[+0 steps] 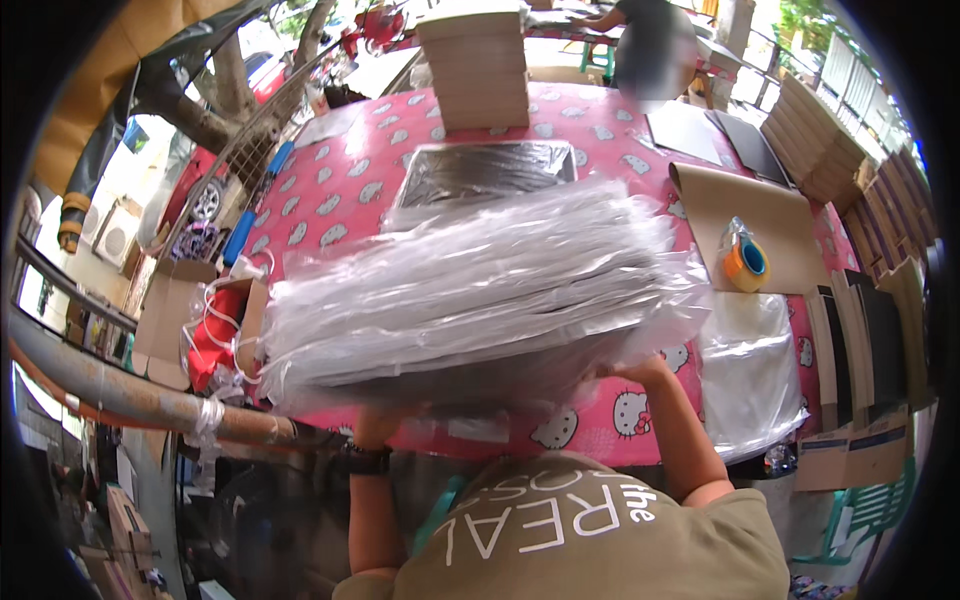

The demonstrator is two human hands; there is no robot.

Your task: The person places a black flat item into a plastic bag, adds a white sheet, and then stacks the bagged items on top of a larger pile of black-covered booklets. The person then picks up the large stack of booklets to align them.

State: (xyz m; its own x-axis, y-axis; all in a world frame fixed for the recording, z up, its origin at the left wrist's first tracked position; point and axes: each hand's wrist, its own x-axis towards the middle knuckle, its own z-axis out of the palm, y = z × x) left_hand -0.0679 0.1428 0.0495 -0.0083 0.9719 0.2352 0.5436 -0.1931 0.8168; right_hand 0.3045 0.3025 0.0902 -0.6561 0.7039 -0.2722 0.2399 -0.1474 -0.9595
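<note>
Step in hand, as far as I could judge: you were carrying or shifting a thick stack of clear plastic-wrapped sheets point(470, 290), which sat tilted over the middle of the pink-covered desk point(335, 215). Your right hand point(635, 370) gripped its near edge toward the right corner; your left hand point(378, 425) was under the near edge further left, blurred and partly hidden, so I couldn't tell its grip. Just beyond lay a pale-rimmed rectangular item point(490, 170); the orange tape roll point(735, 262) and flat clear plastic point(750, 370) were to the right. The next move called for both hands working level together, since the loose, slippery-looking layers could have slid apart.
</note>
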